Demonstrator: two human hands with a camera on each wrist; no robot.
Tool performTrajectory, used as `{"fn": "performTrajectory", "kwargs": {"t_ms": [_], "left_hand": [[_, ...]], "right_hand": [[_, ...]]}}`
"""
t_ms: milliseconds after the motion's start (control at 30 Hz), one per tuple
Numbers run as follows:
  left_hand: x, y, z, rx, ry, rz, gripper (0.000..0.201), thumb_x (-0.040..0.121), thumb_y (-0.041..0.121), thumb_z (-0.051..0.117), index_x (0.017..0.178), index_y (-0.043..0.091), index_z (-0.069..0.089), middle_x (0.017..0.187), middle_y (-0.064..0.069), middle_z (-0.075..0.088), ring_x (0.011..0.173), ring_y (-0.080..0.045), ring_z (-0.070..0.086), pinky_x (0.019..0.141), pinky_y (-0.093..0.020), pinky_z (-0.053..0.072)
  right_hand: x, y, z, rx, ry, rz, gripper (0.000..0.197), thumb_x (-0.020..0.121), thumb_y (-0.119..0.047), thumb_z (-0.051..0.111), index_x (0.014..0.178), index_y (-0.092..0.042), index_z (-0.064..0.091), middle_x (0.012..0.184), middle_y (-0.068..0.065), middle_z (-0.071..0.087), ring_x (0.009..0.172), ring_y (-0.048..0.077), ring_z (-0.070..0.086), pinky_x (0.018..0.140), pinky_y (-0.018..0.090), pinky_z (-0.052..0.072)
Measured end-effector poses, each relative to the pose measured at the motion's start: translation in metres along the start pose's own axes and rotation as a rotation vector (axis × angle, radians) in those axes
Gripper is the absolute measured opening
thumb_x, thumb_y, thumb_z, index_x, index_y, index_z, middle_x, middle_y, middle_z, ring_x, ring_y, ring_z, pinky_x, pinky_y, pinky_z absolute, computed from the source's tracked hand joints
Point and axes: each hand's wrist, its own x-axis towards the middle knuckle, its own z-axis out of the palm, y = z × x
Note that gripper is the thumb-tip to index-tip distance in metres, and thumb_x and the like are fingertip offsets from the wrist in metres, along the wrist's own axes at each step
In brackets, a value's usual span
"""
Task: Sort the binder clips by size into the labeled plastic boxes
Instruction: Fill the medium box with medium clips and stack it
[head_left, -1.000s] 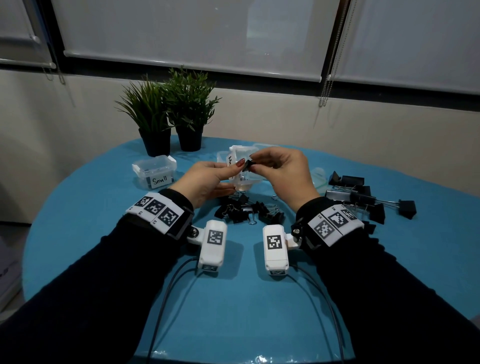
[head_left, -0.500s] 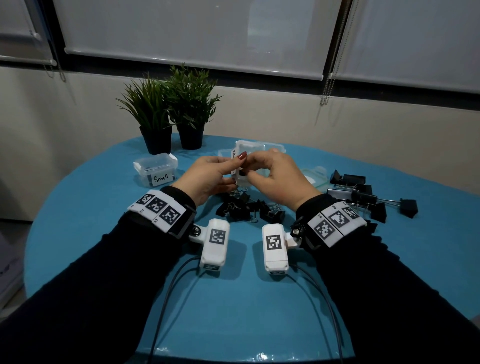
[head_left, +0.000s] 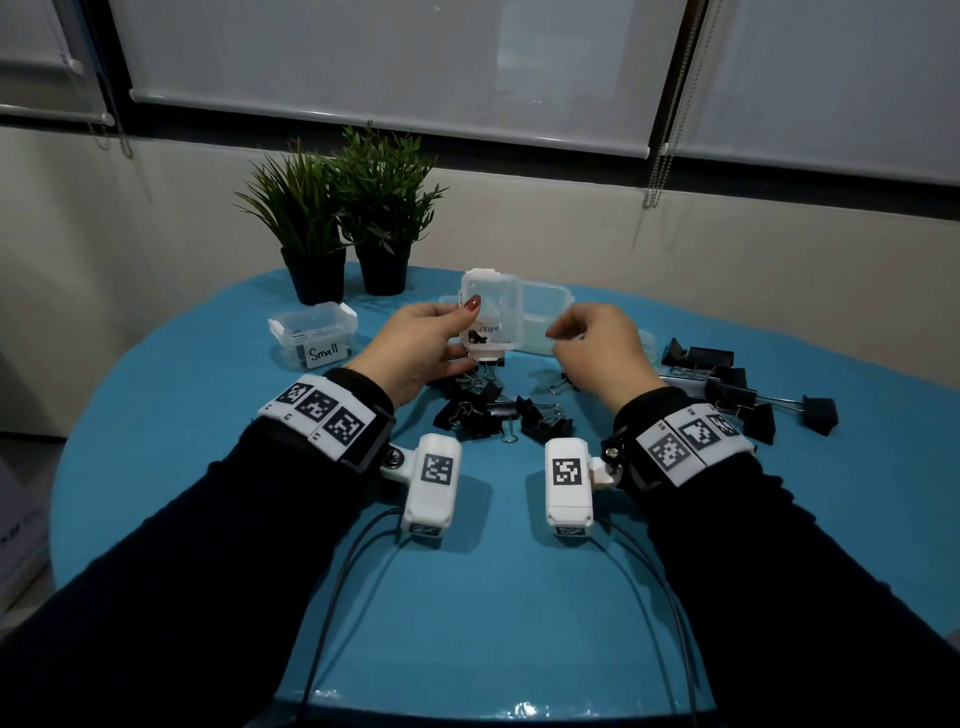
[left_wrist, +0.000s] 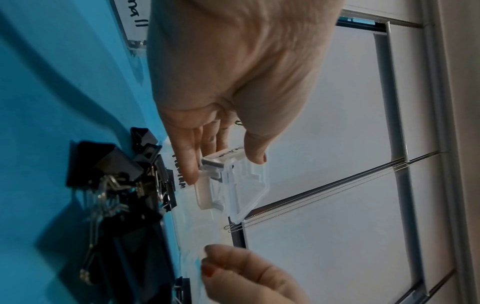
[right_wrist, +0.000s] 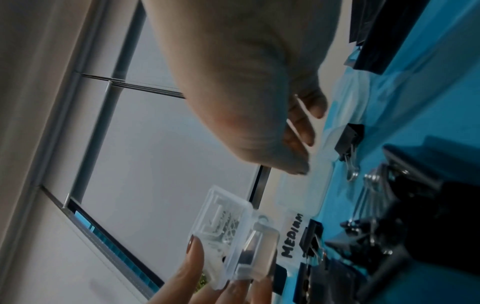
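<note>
Box (head_left: 491, 312) gripped in left hand (head_left: 415, 348), lid up. Right hand (head_left: 597, 348) loosely curled, holding nothing. Keep box steady, then press lid down till shut.

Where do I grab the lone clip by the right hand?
Pinch the lone clip by its black body, across the flat sides, from above with the right hand. It lies apart from the pile, wire handles trailing, so the body looks free.

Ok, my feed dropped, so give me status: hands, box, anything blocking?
Left hand holds a small clear box, lid open, clip inside. Right hand empty, fingers loosely curled. Medium box on table behind; loose binder clips below, nothing blocking.
</note>
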Motion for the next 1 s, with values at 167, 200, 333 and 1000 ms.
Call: {"fn": "performTrajectory", "kwargs": {"t_ms": [167, 200, 333, 1000], "left_hand": [[-0.001, 0.000, 0.001, -0.009, 0.005, -0.024, 0.021, 0.098, 0.029, 0.063, 0.105, 0.010, 0.061, 0.109, -0.009, 0.072, 0.088, -0.025, 0.073, 0.089, -0.044, 0.060], [-0.002, 0.001, 0.001, -0.010, 0.006, -0.024, 0.020, 0.098, 0.029, 0.063, 0.104, 0.010, 0.061, 0.109, -0.008, 0.072, 0.088, -0.025, 0.073, 0.089, -0.044, 0.060], [-0.003, 0.002, 0.001, -0.027, 0.005, -0.021, 0.021, 0.098, 0.028, 0.062, 0.105, 0.009, 0.061, 0.105, -0.007, 0.072, 0.084, -0.022, 0.074, 0.087, -0.041, 0.060], [-0.005, 0.002, 0.001, 0.014, 0.000, -0.050, 0.023, 0.098, 0.028, 0.063, 0.109, 0.007, 0.061, 0.115, -0.014, 0.072, 0.092, -0.027, 0.074, 0.082, -0.038, 0.062]], "right_hand": [[0.000, 0.009, 0.001, -0.205, -0.246, 0.098, 0.027, 0.080, -0.016, 0.082, 0.106, -0.019, 0.074, 0.113, 0.003, 0.069, 0.105, 0.020, 0.064, 0.090, 0.027, 0.048], [-0.001, 0.009, 0.001, -0.220, -0.264, 0.100, 0.030, 0.079, -0.017, 0.084, 0.107, -0.019, 0.075, 0.114, 0.002, 0.069, 0.105, 0.019, 0.064, 0.092, 0.028, 0.049], [-0.003, 0.006, 0.001, -0.216, -0.305, 0.107, 0.034, 0.074, -0.006, 0.086, 0.105, -0.018, 0.077, 0.107, 0.002, 0.072, 0.099, 0.018, 0.066, 0.094, 0.031, 0.053], [-0.007, 0.006, -0.021, -0.340, -0.358, 0.077, 0.027, 0.074, -0.019, 0.087, 0.095, -0.021, 0.070, 0.079, -0.008, 0.053, 0.078, 0.015, 0.053, 0.056, 0.024, 0.036]]}}
